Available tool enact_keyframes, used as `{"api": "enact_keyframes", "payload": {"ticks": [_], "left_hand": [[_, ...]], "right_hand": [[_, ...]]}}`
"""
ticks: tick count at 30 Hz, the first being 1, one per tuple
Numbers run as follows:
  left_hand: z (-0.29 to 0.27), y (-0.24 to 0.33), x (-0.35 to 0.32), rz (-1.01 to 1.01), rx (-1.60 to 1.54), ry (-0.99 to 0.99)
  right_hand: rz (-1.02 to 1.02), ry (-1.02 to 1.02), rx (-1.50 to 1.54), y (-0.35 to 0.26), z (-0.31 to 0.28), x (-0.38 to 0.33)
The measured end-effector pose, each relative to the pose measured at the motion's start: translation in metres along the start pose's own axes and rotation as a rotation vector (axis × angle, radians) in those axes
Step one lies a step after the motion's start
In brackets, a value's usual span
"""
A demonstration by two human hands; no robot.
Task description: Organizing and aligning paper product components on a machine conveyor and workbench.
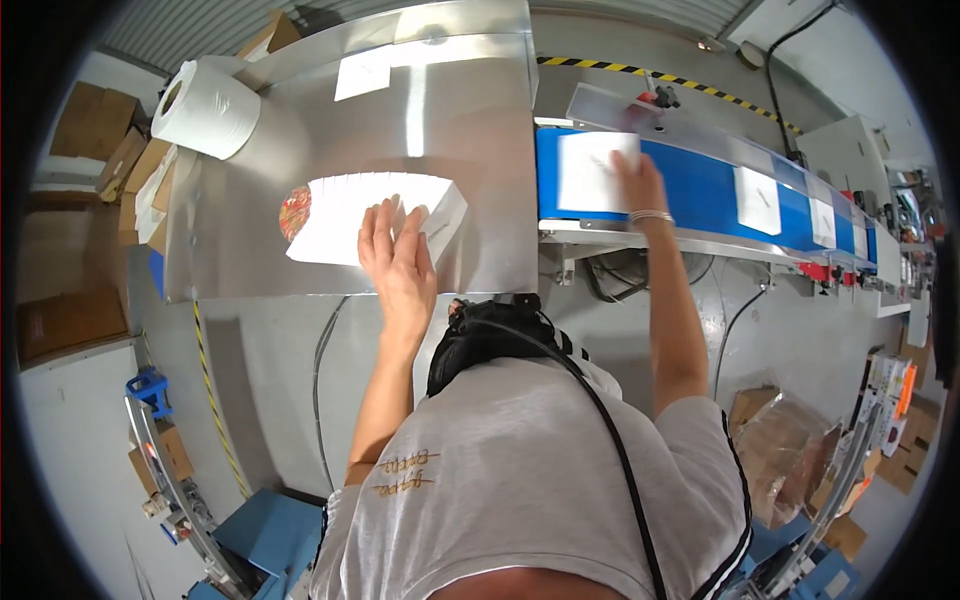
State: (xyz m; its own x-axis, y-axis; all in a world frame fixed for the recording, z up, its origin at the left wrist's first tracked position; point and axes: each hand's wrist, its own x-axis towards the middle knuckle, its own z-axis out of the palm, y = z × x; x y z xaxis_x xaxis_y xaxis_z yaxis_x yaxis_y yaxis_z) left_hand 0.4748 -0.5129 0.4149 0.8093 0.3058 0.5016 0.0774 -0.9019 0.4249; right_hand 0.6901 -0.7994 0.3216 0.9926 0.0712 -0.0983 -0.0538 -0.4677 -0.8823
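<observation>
A fanned row of flat white packets (340, 215) lies on the steel table in front of me. My left hand (395, 240) rests on its near right part, open, with the fingers laid out over the packets. At the row's left end shows a round patch with a red and multicoloured pattern (295, 213). Over the near end of the blue conveyor belt (690, 185), my right hand (643, 182) is closed on the right edge of a square white packet (590, 172). Motion blurs that hand slightly. Whether the packet touches the belt, I cannot tell.
More white packets (757, 200) sit spaced along the belt to the right, beside a clear guard rail (720, 125). A large white roll (207, 110) stands at the steel table's (490, 240) far left. One white sheet (362, 73) lies at its back. Cardboard boxes (95, 135) are stacked left.
</observation>
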Motion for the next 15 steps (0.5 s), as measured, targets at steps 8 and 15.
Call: {"api": "enact_keyframes", "payload": {"ticks": [8,15], "left_hand": [[0.001,0.005,-0.001,-0.012,0.004,-0.028],[-0.005,0.01,0.009,-0.036,-0.043,-0.1]], "right_hand": [[-0.519,-0.246,-0.201,-0.065,0.008,-0.034],[-0.803,-0.625,-0.062,-0.095,0.116,-0.048]]}}
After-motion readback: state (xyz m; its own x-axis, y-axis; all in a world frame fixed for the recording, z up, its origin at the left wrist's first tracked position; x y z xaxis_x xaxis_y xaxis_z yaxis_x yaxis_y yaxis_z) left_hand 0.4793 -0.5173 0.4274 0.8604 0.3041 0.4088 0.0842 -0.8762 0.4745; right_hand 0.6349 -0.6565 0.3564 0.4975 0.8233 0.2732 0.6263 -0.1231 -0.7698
